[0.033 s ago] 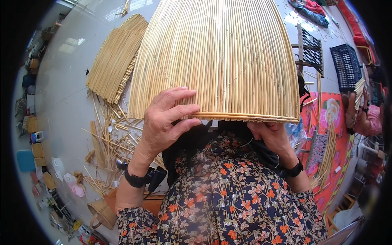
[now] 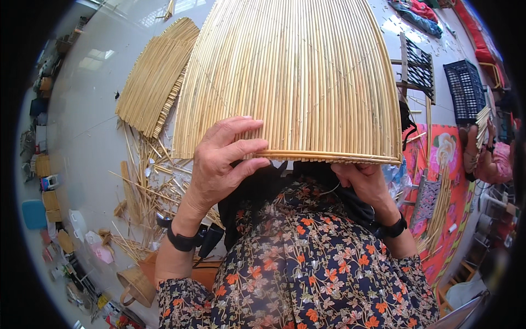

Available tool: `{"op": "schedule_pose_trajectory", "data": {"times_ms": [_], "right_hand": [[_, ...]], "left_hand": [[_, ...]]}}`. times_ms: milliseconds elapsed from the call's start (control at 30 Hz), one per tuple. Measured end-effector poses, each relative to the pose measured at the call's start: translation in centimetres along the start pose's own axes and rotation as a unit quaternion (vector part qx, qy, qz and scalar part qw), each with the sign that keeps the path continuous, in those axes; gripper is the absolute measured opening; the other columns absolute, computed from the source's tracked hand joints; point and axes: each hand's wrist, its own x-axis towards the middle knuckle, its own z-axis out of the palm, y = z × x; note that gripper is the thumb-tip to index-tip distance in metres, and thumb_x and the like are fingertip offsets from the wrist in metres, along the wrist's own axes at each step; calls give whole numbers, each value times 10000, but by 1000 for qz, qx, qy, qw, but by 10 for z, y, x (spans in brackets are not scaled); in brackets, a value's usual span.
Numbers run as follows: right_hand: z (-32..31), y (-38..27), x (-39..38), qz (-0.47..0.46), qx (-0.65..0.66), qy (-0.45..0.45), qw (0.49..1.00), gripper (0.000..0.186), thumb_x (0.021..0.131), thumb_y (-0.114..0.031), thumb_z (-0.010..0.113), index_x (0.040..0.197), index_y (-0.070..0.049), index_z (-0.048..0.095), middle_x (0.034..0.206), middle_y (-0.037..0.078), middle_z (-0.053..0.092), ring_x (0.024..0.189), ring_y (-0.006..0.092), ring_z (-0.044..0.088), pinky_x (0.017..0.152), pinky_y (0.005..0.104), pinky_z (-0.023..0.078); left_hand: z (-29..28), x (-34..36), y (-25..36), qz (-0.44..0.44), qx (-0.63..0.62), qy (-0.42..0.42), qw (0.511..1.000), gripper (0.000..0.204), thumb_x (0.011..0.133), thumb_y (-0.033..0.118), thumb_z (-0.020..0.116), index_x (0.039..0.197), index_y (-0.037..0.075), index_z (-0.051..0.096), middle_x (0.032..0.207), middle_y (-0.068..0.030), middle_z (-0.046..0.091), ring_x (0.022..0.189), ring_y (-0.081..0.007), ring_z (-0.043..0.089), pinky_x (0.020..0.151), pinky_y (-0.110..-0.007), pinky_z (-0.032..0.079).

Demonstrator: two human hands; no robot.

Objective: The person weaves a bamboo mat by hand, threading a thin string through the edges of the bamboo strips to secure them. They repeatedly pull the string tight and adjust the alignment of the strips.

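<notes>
Left fingers (image 2: 249,147) are pinching the near edge of the reed panel (image 2: 307,82), its reeds (image 2: 315,118) running forward; the right hand (image 2: 366,183) is sitting beneath, grip unclear.

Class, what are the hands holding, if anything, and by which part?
A stick panel: the left hand pinches its near edge; the right hand is beneath that edge, its grip hidden.

Looking down from the head
We face the reed mat (image 2: 296,82) from close above its near edge (our fisheye bends the floor (image 2: 82,104) around it).
</notes>
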Motion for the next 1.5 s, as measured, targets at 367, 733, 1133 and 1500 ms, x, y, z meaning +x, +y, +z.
{"op": "schedule_pose_trajectory", "data": {"times_ms": [367,733,1133,1500], "right_hand": [[-1,3,13,21,-9,27,999,59,1092,-67,677,1072,-34,721,788,-46,623,647,44,520,569,248,405],[12,-1,21,104,-43,-55,992,135,1057,-25,592,955,-20,680,702,-18,578,609,78,491,576,258,403],[1,4,30,110,240,73,962,151,1101,-172,657,1229,-122,594,686,-65,424,504,59,374,439,235,308],[7,1,36,117,213,119,963,232,1089,-237,687,923,-153,548,599,-92,369,450,43,318,424,249,254]], "left_hand": [[0,-4,-11,-61,-82,-27,994,390,801,67,932,1177,59,829,1389,-123,718,1369,-321,625,1149,-445,527],[-5,-38,-16,-74,23,-13,997,579,758,203,971,1286,64,777,1414,-108,726,1375,-341,638,1173,-466,519],[13,-43,-7,-32,126,60,990,568,750,214,962,1281,129,778,1404,-66,726,1329,-308,668,1092,-444,533],[18,-58,-4,-30,88,67,993,618,810,290,949,1354,85,740,1405,-115,723,1345,-324,662,1110,-451,548]]}}
